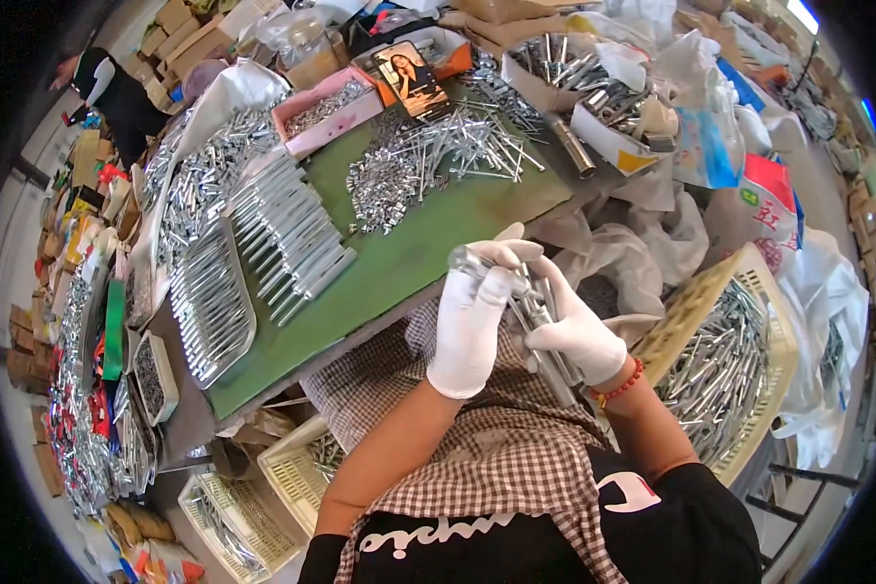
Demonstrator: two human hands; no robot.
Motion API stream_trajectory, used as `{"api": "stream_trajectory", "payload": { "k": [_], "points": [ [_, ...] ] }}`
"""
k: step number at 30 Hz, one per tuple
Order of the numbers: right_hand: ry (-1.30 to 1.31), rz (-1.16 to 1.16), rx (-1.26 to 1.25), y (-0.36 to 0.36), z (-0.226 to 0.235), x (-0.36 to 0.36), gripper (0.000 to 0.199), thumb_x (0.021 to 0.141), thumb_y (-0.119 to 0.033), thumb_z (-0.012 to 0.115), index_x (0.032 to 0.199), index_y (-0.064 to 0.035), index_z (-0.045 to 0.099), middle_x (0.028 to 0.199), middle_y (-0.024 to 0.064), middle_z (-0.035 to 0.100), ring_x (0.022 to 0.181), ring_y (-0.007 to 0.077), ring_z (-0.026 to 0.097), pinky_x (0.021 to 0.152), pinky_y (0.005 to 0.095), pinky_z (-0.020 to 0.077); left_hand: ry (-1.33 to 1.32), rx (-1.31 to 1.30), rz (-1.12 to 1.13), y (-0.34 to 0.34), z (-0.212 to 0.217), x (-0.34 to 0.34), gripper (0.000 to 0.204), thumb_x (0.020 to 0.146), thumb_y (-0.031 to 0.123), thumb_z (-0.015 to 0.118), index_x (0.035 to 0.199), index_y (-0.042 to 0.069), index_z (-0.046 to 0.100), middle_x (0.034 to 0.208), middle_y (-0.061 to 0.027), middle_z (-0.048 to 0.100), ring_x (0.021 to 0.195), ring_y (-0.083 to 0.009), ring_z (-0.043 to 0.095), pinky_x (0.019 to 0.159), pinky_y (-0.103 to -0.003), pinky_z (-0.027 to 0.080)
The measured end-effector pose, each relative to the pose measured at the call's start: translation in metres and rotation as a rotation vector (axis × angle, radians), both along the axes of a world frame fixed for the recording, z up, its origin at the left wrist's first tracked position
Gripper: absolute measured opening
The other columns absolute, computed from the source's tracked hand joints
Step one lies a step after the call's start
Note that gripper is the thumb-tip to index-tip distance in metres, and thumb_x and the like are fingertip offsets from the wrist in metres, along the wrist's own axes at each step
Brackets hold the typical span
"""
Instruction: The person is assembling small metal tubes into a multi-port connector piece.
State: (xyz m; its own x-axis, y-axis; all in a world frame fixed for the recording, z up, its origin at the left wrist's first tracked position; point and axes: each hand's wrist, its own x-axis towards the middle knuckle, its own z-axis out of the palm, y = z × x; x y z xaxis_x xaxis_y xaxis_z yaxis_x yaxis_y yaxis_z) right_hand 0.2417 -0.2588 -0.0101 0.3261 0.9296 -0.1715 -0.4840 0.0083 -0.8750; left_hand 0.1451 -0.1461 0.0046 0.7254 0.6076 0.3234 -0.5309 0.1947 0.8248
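Both my hands wear white gloves and meet above my lap, just off the near edge of the green-topped table [399, 268]. My left hand [472, 326] is closed around the upper end of some silver metal tubes [547, 365]. Closed on the same bunch from the other side is my right hand [582, 331]. The tubes slant down to the right; the fingers partly hide them, so I cannot tell how they fit together. On the table to the left lies a neat row of silver rods with tubes [307, 253], beside a metal tray [209, 302] of similar rods.
Small metal parts and long pins [438, 161] lie heaped at the table's back. A pink box [326, 115] and a phone [412, 83] stand near them. A yellow crate [779, 341] of rods sits at my right. Farther left stands another person [117, 97].
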Motion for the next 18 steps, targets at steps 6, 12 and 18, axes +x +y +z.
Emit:
{"api": "stream_trajectory", "payload": {
  "k": [6,12,18],
  "points": [
    [0.286,0.044,-0.037,-0.014,-0.027,0.012,0.049,0.078,-0.004,0.06,0.124,-0.0074,0.043,0.09,0.0076,0.057,0.079,0.0167,0.058,0.06,0.0281,0.0509,-0.24,-0.376,-0.002,0.027,0.026,-0.007,0.026,0.096,0.035,0.054,0.106,0.012,0.05,0.1,-0.0107,0.06,0.11,-0.0307,0.058,0.099,-0.051,0.045],
    [0.366,-0.214,0.01,-0.014,-0.012,0.011,0.052,0.078,-0.001,0.056,0.128,-0.0069,0.041,0.087,0.0088,0.056,0.07,0.0189,0.058,0.056,0.0316,0.0533,0.172,-0.361,-0.01,0.022,-0.005,-0.005,0.021,0.098,0.029,0.053,0.098,0.008,0.051,0.077,-0.0004,0.052,0.069,-0.0139,0.054,0.066,-0.031,0.049],
    [0.356,-0.391,0.029,-0.008,-0.006,0.012,0.042,0.082,-0.005,0.053,0.123,-0.0068,0.044,0.086,0.0077,0.057,0.067,0.0179,0.059,0.056,0.0295,0.0538,0.485,0.049,0.049,-0.022,-0.059,-0.015,0.021,0.087,0.013,0.064,0.104,0.003,0.058,0.086,-0.0015,0.054,0.07,-0.0102,0.053,0.061,-0.025,0.044]
  ]
}}
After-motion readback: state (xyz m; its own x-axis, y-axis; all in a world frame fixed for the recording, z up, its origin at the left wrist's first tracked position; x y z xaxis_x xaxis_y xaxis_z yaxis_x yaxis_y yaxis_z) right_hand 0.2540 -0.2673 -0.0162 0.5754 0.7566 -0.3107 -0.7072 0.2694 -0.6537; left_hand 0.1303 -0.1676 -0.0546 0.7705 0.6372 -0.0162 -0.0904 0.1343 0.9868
